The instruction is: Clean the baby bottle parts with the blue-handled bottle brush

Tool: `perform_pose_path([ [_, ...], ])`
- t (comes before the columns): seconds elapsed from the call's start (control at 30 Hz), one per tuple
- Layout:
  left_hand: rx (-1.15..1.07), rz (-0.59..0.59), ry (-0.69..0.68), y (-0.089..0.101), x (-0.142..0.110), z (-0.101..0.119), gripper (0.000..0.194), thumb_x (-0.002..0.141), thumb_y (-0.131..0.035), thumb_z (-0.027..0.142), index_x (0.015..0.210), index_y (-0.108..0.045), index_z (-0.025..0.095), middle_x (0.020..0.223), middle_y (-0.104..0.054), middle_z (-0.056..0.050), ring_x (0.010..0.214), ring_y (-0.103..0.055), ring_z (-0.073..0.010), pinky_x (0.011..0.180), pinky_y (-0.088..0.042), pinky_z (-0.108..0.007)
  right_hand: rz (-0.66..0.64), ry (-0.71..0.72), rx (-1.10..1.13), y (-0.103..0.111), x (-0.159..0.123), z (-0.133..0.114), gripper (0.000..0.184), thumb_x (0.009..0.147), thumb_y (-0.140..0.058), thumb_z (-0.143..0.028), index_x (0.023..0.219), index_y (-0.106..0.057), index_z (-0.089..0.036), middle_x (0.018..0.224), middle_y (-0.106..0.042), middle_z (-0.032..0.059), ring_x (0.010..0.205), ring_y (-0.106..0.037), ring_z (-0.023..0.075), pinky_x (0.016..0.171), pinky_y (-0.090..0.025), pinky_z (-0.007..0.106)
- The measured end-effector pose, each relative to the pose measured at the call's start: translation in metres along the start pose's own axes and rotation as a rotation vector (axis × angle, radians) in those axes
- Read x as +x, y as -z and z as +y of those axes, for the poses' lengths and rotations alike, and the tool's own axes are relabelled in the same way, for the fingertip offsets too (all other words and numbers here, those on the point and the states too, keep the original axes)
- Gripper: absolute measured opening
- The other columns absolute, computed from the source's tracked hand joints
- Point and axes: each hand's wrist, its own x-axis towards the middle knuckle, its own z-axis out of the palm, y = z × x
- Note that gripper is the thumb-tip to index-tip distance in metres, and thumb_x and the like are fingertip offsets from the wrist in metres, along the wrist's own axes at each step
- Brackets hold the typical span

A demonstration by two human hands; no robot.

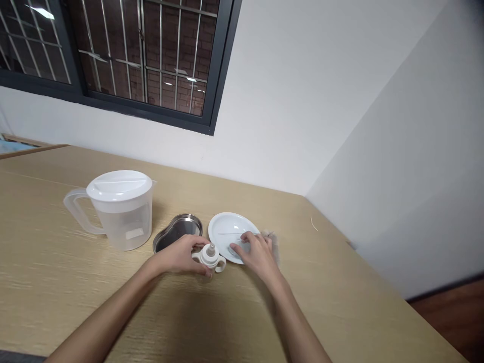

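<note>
in the head view, the left hand [183, 257] has its grip around the left side of a white two-handled bottle [210, 256], just in front of the plate [223, 217] on the table [359, 302]; whether its base touches down is hidden. the right hand [260, 252] reaches over the plate, fingers bent, and i cannot tell if its grip holds anything. the step seems to be steadying the bottle while picking at the plate; the next move likely calls for a careful pinch there. the bottle's teat points up, its long axis near upright, handles spreading left and right.
</note>
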Motion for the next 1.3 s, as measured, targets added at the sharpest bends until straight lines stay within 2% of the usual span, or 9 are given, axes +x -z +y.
perform_pose_path([
  [0.2,-0.022,-0.010,0.003,0.000,0.000,-0.001,0.046,0.059,-0.082,0.026,0.103,-0.071,0.018,0.102,-0.074,-0.005,0.094,-0.067,-0.0235,0.076,-0.049,-0.027,0.146,0.025,0.065,0.008,0.005,-0.004,0.035,0.099,-0.036,-0.042,0.095,-0.063,-0.020,0.096,-0.070,0.0075,0.095,-0.059,0.0236,0.090,-0.031,0.041],
  [0.3,-0.024,-0.008,-0.003,-0.001,0.000,-0.002,0.049,0.058,-0.082,0.026,0.105,-0.070,0.018,0.104,-0.074,-0.006,0.097,-0.067,-0.0242,0.078,-0.049,-0.028,0.254,0.022,0.112,0.012,0.007,-0.007,0.036,0.100,-0.035,-0.041,0.081,-0.058,-0.021,0.080,-0.066,0.0038,0.080,-0.057,0.0198,0.085,-0.034,0.037],
  [0.43,-0.062,0.011,0.008,-0.001,0.001,-0.005,0.067,0.055,-0.085,0.030,0.117,-0.065,0.019,0.111,-0.072,-0.007,0.102,-0.066,-0.0259,0.082,-0.050,-0.031,0.338,0.051,0.152,0.016,0.004,-0.016,0.046,0.097,-0.044,-0.044,0.056,-0.040,-0.023,0.054,-0.047,-0.0031,0.059,-0.045,0.0148,0.077,-0.035,0.034],
  [0.53,-0.075,0.007,0.003,-0.001,0.001,-0.005,0.064,0.054,-0.085,0.029,0.115,-0.065,0.019,0.109,-0.073,-0.008,0.102,-0.066,-0.0261,0.083,-0.050,-0.031,0.280,0.126,0.243,0.020,-0.001,-0.029,0.043,0.095,-0.049,-0.041,0.057,-0.041,-0.022,0.056,-0.049,-0.0028,0.061,-0.047,0.0151,0.075,-0.036,0.034],
  [0.63,-0.066,-0.002,-0.010,0.000,0.001,-0.004,0.056,0.056,-0.084,0.027,0.109,-0.067,0.018,0.105,-0.073,-0.007,0.096,-0.067,-0.0247,0.081,-0.050,-0.030,0.146,0.202,0.363,0.020,-0.008,-0.048,0.022,0.091,-0.054,-0.043,0.083,-0.055,-0.022,0.082,-0.063,0.0018,0.084,-0.056,0.0196,0.082,-0.038,0.036],
  [0.77,-0.035,0.011,-0.011,0.000,0.000,-0.004,0.054,0.056,-0.082,0.026,0.106,-0.067,0.017,0.100,-0.072,-0.005,0.091,-0.066,-0.0237,0.074,-0.049,-0.029,0.039,0.214,0.384,0.009,-0.016,-0.073,0.038,0.079,-0.069,-0.049,0.103,-0.055,-0.023,0.103,-0.062,0.0048,0.100,-0.056,0.0239,0.092,-0.035,0.041],
  [1.0,-0.034,0.021,-0.061,-0.001,0.002,-0.010,0.043,0.057,-0.074,0.016,0.100,-0.068,0.016,0.094,-0.071,-0.003,0.086,-0.063,-0.0212,0.071,-0.047,-0.026,0.075,0.101,0.340,-0.013,-0.020,-0.091,0.044,0.069,-0.077,-0.052,0.094,-0.056,-0.022,0.092,-0.060,0.0027,0.090,-0.055,0.0231,0.087,-0.033,0.040],
  [1.1,0.034,0.027,-0.076,-0.001,0.002,-0.011,0.030,0.059,-0.072,0.017,0.088,-0.071,0.015,0.084,-0.068,-0.001,0.080,-0.060,-0.0191,0.067,-0.043,-0.025,0.128,0.054,0.320,-0.016,-0.021,-0.092,0.045,0.066,-0.079,-0.052,0.089,-0.056,-0.021,0.089,-0.060,0.0021,0.087,-0.056,0.0221,0.085,-0.033,0.039],
  [1.3,0.168,0.060,-0.143,0.000,0.002,-0.014,0.018,0.063,-0.073,0.022,0.080,-0.071,0.017,0.080,-0.062,-0.001,0.084,-0.055,-0.0193,0.072,-0.041,-0.026,0.112,0.055,0.351,-0.012,-0.019,-0.092,0.039,0.065,-0.082,-0.047,0.084,-0.059,-0.021,0.083,-0.060,0.0007,0.083,-0.055,0.0209,0.083,-0.035,0.037],
])
